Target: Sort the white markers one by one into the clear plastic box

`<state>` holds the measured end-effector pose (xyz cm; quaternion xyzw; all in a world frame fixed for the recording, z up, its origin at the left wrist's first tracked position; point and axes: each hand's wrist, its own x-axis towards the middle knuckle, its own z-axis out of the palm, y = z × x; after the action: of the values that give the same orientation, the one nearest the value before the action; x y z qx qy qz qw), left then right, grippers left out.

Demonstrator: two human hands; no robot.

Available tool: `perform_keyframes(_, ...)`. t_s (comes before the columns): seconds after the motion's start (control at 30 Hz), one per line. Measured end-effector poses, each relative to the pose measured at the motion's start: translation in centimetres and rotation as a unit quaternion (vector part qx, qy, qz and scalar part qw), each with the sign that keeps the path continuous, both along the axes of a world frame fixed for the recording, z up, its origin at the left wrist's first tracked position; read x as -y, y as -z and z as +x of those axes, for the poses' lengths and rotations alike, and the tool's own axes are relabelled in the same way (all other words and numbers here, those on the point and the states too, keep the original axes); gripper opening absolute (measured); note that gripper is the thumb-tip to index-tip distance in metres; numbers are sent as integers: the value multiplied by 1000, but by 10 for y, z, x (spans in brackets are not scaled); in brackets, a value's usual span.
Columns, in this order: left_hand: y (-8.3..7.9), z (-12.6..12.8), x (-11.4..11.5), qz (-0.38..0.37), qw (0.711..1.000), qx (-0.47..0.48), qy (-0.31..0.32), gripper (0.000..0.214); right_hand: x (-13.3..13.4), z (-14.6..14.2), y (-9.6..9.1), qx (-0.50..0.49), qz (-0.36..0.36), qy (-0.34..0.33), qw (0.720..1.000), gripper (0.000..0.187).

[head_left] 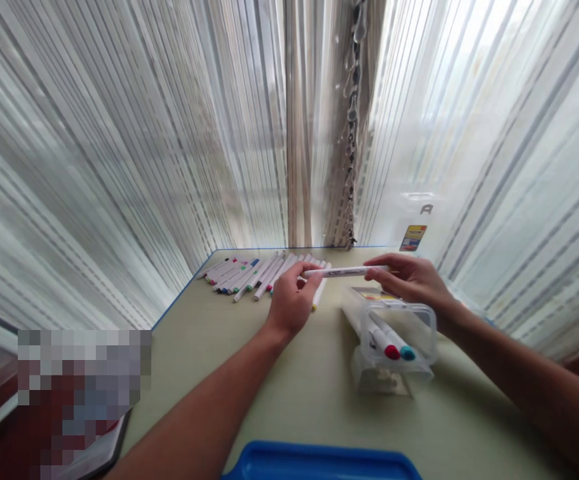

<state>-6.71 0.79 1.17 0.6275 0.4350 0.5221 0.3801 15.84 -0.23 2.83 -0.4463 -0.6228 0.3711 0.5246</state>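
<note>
A white marker pen (346, 272) is held level above the table between my two hands. My left hand (293, 297) pinches its left end, and my right hand (409, 280) grips the right end between thumb and fingers. Just below my right hand lies a clear plastic case (426, 333), its opening toward me. Inside it are a red-tipped marker (389, 349) and a teal-tipped marker (406, 350). Behind and left of my left hand, several white markers (249, 275) with coloured ends lie in a loose row, some partly hidden by that hand.
The pale green table (194, 360) has a blue edge. A blue tray (324, 460) sits at the near edge. Sheer striped curtains (169, 133) hang behind. At the lower left, a pixelated patch hides part of the things there.
</note>
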Motion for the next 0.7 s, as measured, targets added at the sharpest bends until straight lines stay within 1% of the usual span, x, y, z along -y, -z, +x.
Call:
perform_keyframes(0.2, 2, 0, -2, 15, 1000, 17, 1, 23, 2, -2, -2, -17, -2, -7, 1000, 41)
perform_keyframes(0.37, 3, 1, -3, 13, 999, 30, 1, 25, 3, -2, -2, -12, 1, 1, 1000, 41)
perform_keyframes(0.53, 2, 1, -2, 2, 998, 58, 17, 27, 0, -1, 0, -13, -3, -2, 1000, 44)
perform_keyframes(0.7, 2, 0, -2, 5, 999, 33, 12, 25, -2, 0, 2, -27, -12, -15, 999, 42)
